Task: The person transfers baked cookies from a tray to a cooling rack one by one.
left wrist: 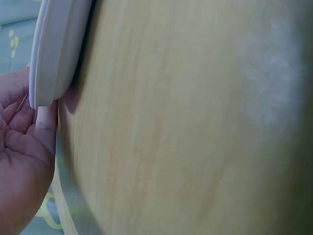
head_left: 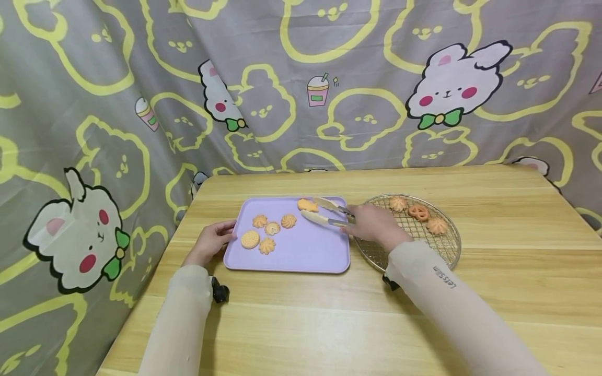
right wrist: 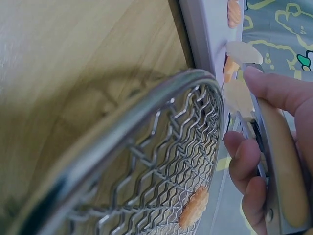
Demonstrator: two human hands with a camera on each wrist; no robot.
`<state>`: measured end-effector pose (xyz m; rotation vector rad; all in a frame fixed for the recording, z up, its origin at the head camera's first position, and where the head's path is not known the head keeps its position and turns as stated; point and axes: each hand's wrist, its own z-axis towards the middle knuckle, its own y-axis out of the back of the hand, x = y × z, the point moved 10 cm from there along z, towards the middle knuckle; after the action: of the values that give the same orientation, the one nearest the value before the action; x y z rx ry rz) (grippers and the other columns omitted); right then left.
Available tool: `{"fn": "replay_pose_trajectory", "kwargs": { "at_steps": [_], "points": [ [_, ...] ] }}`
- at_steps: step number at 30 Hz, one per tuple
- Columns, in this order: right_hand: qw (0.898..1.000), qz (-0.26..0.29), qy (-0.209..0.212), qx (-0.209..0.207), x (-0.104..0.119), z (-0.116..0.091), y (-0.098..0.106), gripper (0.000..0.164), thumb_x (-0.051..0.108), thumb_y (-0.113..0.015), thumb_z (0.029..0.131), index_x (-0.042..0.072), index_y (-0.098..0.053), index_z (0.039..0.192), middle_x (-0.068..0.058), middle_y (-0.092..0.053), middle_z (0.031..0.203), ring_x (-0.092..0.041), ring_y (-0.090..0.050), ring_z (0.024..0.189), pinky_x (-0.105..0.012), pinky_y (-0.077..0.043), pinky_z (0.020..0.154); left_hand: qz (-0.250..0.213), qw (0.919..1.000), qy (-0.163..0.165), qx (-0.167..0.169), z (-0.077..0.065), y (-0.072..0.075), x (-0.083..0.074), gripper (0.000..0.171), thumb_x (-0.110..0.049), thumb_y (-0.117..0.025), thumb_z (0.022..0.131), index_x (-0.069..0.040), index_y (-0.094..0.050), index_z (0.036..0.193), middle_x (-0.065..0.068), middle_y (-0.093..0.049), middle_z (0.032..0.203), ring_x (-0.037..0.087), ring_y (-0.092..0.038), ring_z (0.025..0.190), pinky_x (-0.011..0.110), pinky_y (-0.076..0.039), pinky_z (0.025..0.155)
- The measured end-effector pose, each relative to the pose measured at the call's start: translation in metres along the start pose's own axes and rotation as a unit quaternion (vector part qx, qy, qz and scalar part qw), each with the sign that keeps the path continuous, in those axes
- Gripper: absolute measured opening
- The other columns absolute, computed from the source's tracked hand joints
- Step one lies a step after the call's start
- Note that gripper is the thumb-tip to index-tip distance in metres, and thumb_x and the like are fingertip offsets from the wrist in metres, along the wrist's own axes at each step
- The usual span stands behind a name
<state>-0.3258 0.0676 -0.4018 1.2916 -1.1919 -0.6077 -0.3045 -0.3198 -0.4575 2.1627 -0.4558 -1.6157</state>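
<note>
My left hand (head_left: pixel 212 241) grips the left edge of a lavender tray (head_left: pixel 310 256), thumb and fingers on its rim (left wrist: pixel 61 54). In my right hand (head_left: pixel 373 224) is a pair of metal tongs (head_left: pixel 336 222) with pale tips. The tips stand apart over the tray's back right, beside a fish-shaped cracker (head_left: pixel 307 205); they do not visibly pinch it. In the right wrist view my fingers wrap the tongs' handle (right wrist: pixel 281 166). On the tray's left half lie a round cracker (head_left: pixel 250 239), a swirl cookie (head_left: pixel 288 221) and several other cookies (head_left: pixel 267 246).
Right of the tray, a round wire rack (head_left: pixel 376 256) sits under my right forearm. On it are a pretzel (head_left: pixel 418 212) and two flower-shaped cookies (head_left: pixel 437 226) (head_left: pixel 397 203). A patterned curtain (head_left: pixel 367 104) hangs behind the wooden table (head_left: pixel 291 324).
</note>
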Motion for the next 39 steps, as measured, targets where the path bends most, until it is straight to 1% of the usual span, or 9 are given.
{"fn": "replay_pose_trajectory", "kwargs": {
  "at_steps": [4, 7, 10, 17, 22, 28, 32, 35, 39],
  "points": [
    [1.0, -0.006, -0.003, 0.0, 0.0007, -0.0006, 0.0011, 0.071, 0.05, -0.064, 0.087, 0.011, -0.045, 0.143, -0.016, -0.06, 0.125, -0.037, -0.059, 0.103, -0.05, -0.049, 0.076, -0.003, 1.0, -0.003, 0.001, 0.0002, -0.0004, -0.0001, 0.047, -0.003, -0.059, 0.094, -0.004, -0.048, 0.14, 0.018, -0.055, 0.13, 0.025, -0.054, 0.113, 0.023, -0.048, 0.082],
    [1.0, -0.006, -0.007, 0.004, 0.0006, -0.0009, 0.0008, 0.07, 0.05, -0.064, 0.087, 0.012, -0.045, 0.143, -0.016, -0.06, 0.124, -0.036, -0.06, 0.1, -0.046, -0.05, 0.068, -0.003, 1.0, -0.008, 0.003, -0.0003, -0.0006, -0.0015, 0.047, -0.002, -0.058, 0.094, -0.004, -0.048, 0.14, 0.019, -0.055, 0.129, 0.025, -0.053, 0.113, 0.024, -0.048, 0.082],
    [1.0, -0.004, -0.007, 0.006, 0.0011, -0.0015, 0.0003, 0.07, 0.049, -0.064, 0.087, 0.012, -0.045, 0.143, -0.015, -0.06, 0.124, -0.035, -0.06, 0.099, -0.044, -0.05, 0.066, 0.0, 0.9999, -0.01, 0.004, -0.0006, -0.0009, -0.0022, 0.047, -0.002, -0.058, 0.094, -0.003, -0.047, 0.14, 0.019, -0.055, 0.129, 0.025, -0.053, 0.113, 0.025, -0.048, 0.084],
    [1.0, 0.001, -0.004, 0.007, 0.0006, -0.003, -0.0004, 0.067, 0.045, -0.066, 0.087, 0.013, -0.047, 0.142, -0.013, -0.061, 0.123, -0.031, -0.059, 0.099, -0.047, -0.049, 0.072, -0.002, 1.0, -0.007, 0.004, -0.0008, -0.0009, -0.0014, 0.047, -0.003, -0.058, 0.094, -0.004, -0.048, 0.14, 0.019, -0.055, 0.129, 0.024, -0.053, 0.112, 0.025, -0.048, 0.083],
    [1.0, 0.001, 0.004, 0.005, 0.0023, -0.0048, 0.0008, 0.065, 0.045, -0.066, 0.087, 0.014, -0.048, 0.142, -0.012, -0.062, 0.122, -0.027, -0.06, 0.093, -0.045, -0.049, 0.07, -0.004, 1.0, -0.005, 0.002, -0.0015, -0.0008, -0.0006, 0.047, -0.001, -0.059, 0.094, -0.003, -0.048, 0.139, 0.019, -0.055, 0.129, 0.024, -0.053, 0.112, 0.024, -0.048, 0.083],
    [1.0, 0.006, -0.001, 0.007, 0.0015, -0.0072, 0.0011, 0.066, 0.047, -0.066, 0.086, 0.016, -0.048, 0.142, -0.012, -0.061, 0.123, -0.026, -0.059, 0.09, -0.04, -0.048, 0.063, -0.003, 1.0, 0.001, 0.002, -0.0014, -0.0016, 0.0008, 0.047, -0.002, -0.059, 0.094, -0.004, -0.048, 0.139, 0.018, -0.055, 0.128, 0.025, -0.053, 0.112, 0.027, -0.048, 0.085],
    [1.0, 0.0, 0.004, 0.008, 0.0016, -0.0082, 0.0015, 0.068, 0.046, -0.067, 0.086, 0.013, -0.047, 0.142, -0.014, -0.061, 0.122, -0.028, -0.06, 0.092, -0.045, -0.05, 0.069, -0.002, 1.0, 0.002, 0.002, -0.0012, -0.0012, 0.0006, 0.047, -0.003, -0.059, 0.094, -0.004, -0.048, 0.14, 0.018, -0.055, 0.129, 0.025, -0.053, 0.112, 0.028, -0.048, 0.086],
    [1.0, -0.006, 0.008, 0.008, 0.0019, -0.0092, 0.0024, 0.069, 0.046, -0.068, 0.086, 0.012, -0.047, 0.142, -0.015, -0.061, 0.122, -0.031, -0.061, 0.096, -0.05, -0.05, 0.076, 0.0, 1.0, 0.003, 0.002, -0.001, -0.001, 0.0003, 0.048, -0.003, -0.059, 0.094, -0.005, -0.048, 0.14, 0.018, -0.055, 0.129, 0.024, -0.054, 0.112, 0.027, -0.048, 0.085],
    [1.0, -0.005, 0.013, 0.004, 0.0038, -0.0096, 0.0048, 0.069, 0.045, -0.068, 0.085, 0.01, -0.048, 0.141, -0.015, -0.061, 0.123, -0.033, -0.06, 0.101, -0.051, -0.048, 0.08, 0.005, 0.9999, 0.009, -0.004, -0.0005, 0.0002, 0.0006, 0.047, -0.004, -0.06, 0.093, -0.006, -0.05, 0.139, 0.016, -0.057, 0.127, 0.023, -0.054, 0.11, 0.023, -0.048, 0.081]
  ]
}}
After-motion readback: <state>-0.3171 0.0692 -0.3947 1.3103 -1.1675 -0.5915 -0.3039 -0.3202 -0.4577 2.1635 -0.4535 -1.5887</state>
